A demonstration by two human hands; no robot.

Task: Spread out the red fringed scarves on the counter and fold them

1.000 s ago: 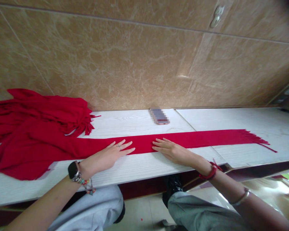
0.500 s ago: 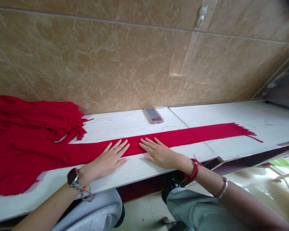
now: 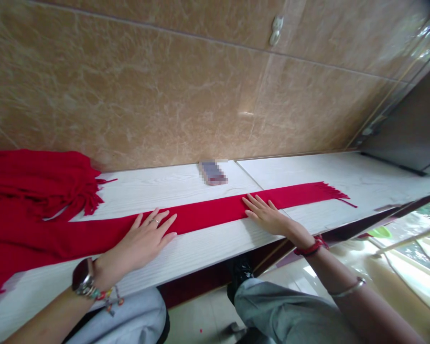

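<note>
A long red scarf lies along a narrow white wood-grain counter, folded into a flat strip toward the right and ending in fringe. At the left the scarf is loose and bunched, with another fringed end showing near the wall. My left hand rests on the strip beside the bunched part, its fingers spread and a ring on one of them. Farther right, my right hand lies flat on the strip with fingers stretched out, nearer the fringed end. Neither hand grips the cloth.
A phone, blurred out, lies on the white counter against the brown marbled wall. A dark grey panel stands at the counter's right end. My knees are below the front edge; a green object is at lower right.
My right hand has slid rightward along the scarf, away from my left hand, which stays near the same part of the strip. The view has turned somewhat to the right.
</note>
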